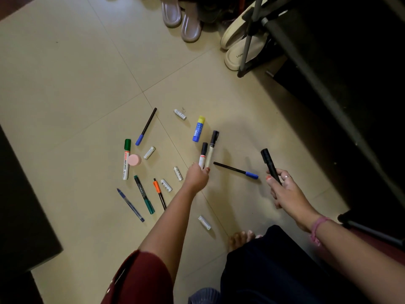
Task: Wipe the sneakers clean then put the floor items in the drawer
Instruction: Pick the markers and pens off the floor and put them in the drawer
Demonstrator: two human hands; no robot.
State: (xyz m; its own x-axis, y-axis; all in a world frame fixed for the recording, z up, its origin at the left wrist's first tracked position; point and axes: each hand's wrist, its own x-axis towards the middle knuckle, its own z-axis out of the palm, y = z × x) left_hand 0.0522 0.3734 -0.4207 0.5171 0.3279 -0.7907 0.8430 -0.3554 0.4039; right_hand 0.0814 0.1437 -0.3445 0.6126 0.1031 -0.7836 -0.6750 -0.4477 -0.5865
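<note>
Pens, markers and batteries lie scattered on the tiled floor (76,88). My left hand (197,176) pinches the lower ends of two markers, a black-capped white marker (203,155) and a cream one (212,148). My right hand (285,189) grips a black marker (270,164) held off the floor. A blue-capped pen (235,170) lies between the hands. A blue and yellow glue stick (199,129), a green-capped whiteboard marker (126,159), a pink round eraser (134,159), a green pen (144,194) and several white batteries, one of them (178,173), lie around.
Beige slippers (182,20) and cream shoes (237,53) stand at the top by a dark rack frame (306,73) on the right. Dark furniture (24,211) borders the left. My bare foot (241,236) and dark-clothed knee sit at the bottom.
</note>
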